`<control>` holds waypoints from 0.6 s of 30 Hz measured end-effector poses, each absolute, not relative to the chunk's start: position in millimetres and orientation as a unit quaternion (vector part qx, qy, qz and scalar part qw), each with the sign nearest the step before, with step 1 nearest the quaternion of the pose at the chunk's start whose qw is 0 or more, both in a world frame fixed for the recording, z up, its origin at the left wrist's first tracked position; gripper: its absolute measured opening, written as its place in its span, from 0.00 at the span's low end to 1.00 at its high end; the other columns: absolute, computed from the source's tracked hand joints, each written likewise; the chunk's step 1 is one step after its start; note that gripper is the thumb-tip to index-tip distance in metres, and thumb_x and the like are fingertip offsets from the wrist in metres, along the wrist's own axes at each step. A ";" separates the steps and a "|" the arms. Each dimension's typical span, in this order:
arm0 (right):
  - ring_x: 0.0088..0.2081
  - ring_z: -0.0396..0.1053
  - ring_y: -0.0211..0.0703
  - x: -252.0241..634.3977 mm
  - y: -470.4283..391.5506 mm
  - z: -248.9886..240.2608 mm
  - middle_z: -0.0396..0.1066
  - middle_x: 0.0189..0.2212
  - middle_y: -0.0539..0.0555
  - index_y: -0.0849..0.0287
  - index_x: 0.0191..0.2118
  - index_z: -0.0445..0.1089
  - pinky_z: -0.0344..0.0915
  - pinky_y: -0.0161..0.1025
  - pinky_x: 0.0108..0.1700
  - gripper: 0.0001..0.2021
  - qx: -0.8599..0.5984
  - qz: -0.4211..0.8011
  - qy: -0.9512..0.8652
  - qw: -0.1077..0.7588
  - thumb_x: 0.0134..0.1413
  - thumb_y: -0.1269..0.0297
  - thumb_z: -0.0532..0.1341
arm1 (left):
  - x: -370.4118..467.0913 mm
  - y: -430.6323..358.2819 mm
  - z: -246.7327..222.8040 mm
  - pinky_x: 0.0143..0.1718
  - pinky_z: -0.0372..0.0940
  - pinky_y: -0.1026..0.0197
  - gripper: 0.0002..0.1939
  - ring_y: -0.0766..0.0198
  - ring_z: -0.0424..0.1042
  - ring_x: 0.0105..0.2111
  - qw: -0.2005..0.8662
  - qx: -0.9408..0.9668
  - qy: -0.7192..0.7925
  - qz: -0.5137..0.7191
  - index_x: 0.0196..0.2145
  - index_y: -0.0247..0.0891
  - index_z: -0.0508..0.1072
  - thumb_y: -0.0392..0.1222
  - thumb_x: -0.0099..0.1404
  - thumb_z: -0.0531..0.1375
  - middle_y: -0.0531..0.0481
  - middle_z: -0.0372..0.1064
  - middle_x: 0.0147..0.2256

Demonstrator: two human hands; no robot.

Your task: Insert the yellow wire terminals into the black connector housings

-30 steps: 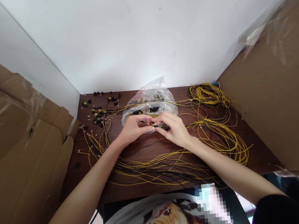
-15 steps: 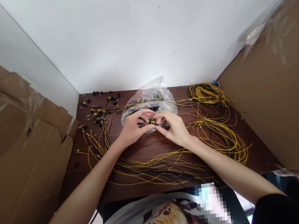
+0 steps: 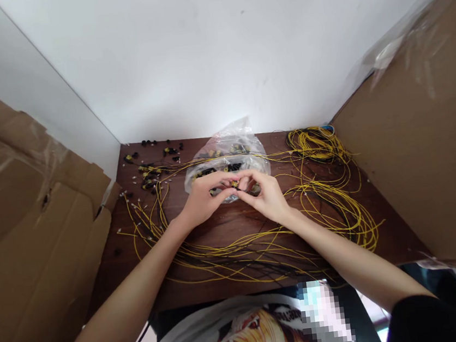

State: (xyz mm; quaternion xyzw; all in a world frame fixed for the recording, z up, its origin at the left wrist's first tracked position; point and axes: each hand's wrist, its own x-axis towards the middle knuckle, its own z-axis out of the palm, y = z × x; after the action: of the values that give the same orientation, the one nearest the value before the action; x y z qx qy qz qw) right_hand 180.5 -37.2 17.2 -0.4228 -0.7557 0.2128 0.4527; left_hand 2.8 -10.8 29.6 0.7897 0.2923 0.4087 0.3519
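My left hand [image 3: 207, 196] and my right hand [image 3: 264, 192] meet over the front of a clear plastic bag [image 3: 224, 138]. Between their fingertips is a small black-and-yellow connector part [image 3: 235, 184], mostly covered by the fingers. Both hands are closed in a pinch, the thumbs almost touching on the near side. Inside the bag, behind my fingers, lie more black and yellow parts [image 3: 209, 171]. Long yellow and black wires [image 3: 236, 241] run across the table in front of and beneath my wrists.
Coiled yellow wires [image 3: 316, 147] lie at the back right of the brown table [image 3: 233, 220]. Loose black and yellow parts [image 3: 149, 171] and white wire ends are scattered at the left. Cardboard [image 3: 421, 132] stands on both sides, a white wall [image 3: 215, 57] behind.
The fingers of both hands have drawn closer together around the small part, covering more of it. The bag and wires stay where they were.
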 end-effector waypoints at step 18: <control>0.22 0.58 0.33 189.9 -31.6 26.6 0.61 0.19 0.46 0.61 0.37 0.72 0.57 0.32 0.28 0.11 -0.441 0.251 -0.768 0.390 0.58 0.61 0.56 | -10.0 -2.2 35.3 0.40 0.65 0.61 0.07 0.64 0.71 0.36 0.204 0.807 0.332 0.443 0.37 0.36 0.75 0.37 0.61 0.59 0.47 0.73 0.35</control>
State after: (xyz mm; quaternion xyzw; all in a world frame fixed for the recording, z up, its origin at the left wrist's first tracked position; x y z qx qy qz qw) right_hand 189.9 -31.6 26.6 -0.4414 -0.7678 0.2513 0.3905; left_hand -10.0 -2.2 35.3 0.8071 0.3322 0.4434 0.2040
